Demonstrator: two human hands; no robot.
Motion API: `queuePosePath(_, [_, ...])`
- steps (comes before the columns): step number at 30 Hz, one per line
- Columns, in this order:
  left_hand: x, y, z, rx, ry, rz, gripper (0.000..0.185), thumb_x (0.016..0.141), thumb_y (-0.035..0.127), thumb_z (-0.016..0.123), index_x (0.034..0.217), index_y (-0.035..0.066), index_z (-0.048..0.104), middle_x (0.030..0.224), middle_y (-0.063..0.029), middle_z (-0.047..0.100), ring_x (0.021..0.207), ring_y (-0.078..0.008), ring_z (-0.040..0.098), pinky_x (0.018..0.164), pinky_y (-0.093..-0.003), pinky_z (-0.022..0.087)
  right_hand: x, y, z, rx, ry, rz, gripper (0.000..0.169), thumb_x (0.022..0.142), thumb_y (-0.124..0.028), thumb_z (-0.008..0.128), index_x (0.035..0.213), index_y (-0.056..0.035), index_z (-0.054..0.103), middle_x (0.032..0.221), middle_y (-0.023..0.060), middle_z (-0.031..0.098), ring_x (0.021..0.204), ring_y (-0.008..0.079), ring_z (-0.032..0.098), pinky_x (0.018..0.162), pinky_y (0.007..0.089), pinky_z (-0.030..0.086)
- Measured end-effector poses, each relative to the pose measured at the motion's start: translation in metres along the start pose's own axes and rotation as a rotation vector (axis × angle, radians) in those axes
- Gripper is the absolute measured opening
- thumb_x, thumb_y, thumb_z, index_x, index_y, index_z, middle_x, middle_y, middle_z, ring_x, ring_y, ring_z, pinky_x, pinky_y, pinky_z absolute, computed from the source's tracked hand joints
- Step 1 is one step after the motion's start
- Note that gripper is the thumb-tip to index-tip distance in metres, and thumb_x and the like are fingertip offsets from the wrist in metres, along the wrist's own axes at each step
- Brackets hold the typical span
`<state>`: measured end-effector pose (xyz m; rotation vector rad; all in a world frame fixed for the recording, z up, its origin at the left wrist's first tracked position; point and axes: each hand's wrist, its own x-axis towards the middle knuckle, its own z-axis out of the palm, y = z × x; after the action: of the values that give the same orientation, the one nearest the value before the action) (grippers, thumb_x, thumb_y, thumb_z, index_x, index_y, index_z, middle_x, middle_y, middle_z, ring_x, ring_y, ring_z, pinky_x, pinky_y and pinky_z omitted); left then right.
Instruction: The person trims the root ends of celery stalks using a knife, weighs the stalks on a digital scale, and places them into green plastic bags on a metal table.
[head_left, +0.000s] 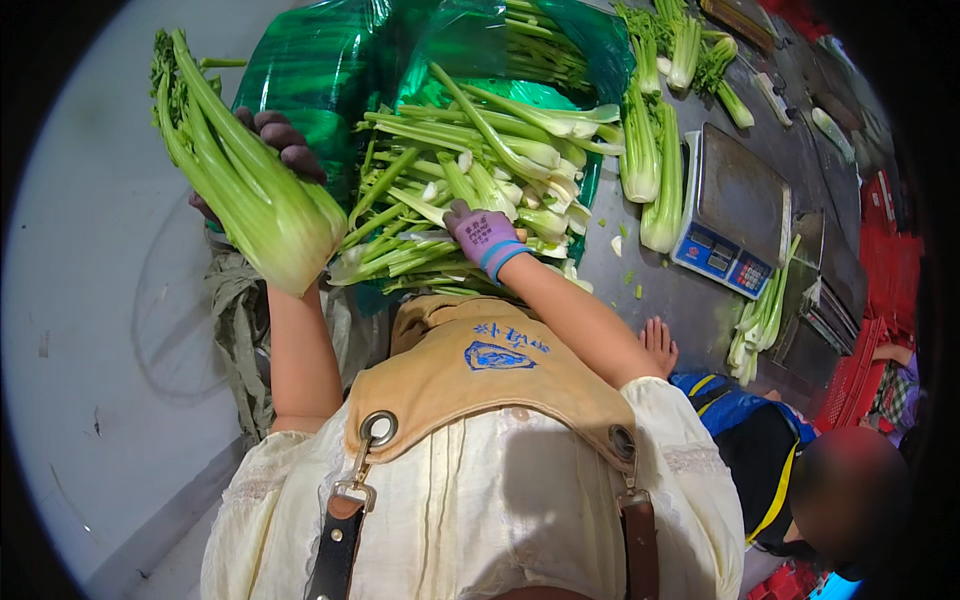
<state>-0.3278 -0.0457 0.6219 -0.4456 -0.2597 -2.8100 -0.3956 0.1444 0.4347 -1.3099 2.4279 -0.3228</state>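
My left hand (289, 146), in a dark-fingered glove, holds up a bunch of celery (255, 180) at the left, its pale base toward me and its leafy tops away. My right hand (480, 229), in a purple glove with a blue cuff, is low over a heap of loose celery stalks (450, 165). It is closed on what looks like a small knife (522, 235); a wooden handle end shows by the wrist, and a thin blade lies partly hidden among the stalks. Green plastic bags (315, 67) stand behind the heap, one with celery inside.
Whole celery bunches (640, 161) lie right of the heap beside a digital scale (742, 199). Thin stalks (761, 315) lie past the scale. Another person's hand (658, 345) is near my right elbow; that person sits close by. Red crates (851, 375) stand at far right.
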Motion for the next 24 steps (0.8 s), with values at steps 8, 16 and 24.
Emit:
queuePosePath(8, [-0.035, 0.022, 0.005, 0.093, 0.087, 0.09, 0.07, 0.072, 0.02, 0.078, 0.129, 0.007, 0.041, 0.112, -0.0053, 0.042, 0.104, -0.0188, 0.044, 0.088, -0.0361, 0.04, -0.064, 0.067, 0.004, 1.624, 0.238, 0.629, 0.029, 0.082, -0.018, 0.067, 0.104, -0.001, 0.059, 0.067, 0.0054, 0.056, 0.05, 0.0153, 0.051, 0.044, 0.0301, 0.041])
queuePosePath(16, [-0.002, -0.027, -0.007, 0.04, 0.057, -0.076, 0.041, 0.085, 0.018, 0.059, 0.121, 0.005, 0.042, 0.099, -0.0035, 0.042, 0.089, -0.0157, 0.042, 0.079, -0.0323, 0.038, -0.211, 0.142, 0.037, 2.134, 0.827, 0.842, 0.028, 0.083, -0.022, 0.07, 0.104, -0.0099, 0.055, 0.064, -0.0019, 0.046, 0.052, 0.0118, 0.048, 0.045, 0.0279, 0.04])
queuePosePath(24, [0.008, -0.086, -0.004, -0.06, 0.055, -0.35, 0.068, 0.077, 0.012, 0.071, 0.134, 0.006, 0.034, 0.111, -0.0043, 0.04, 0.101, -0.0188, 0.043, 0.09, -0.0353, 0.039, -0.343, 0.228, 0.019, 1.903, 1.607, 1.119, 0.032, 0.082, -0.036, 0.069, 0.091, -0.0083, 0.057, 0.06, 0.0007, 0.049, 0.046, 0.0134, 0.043, 0.042, 0.0285, 0.038])
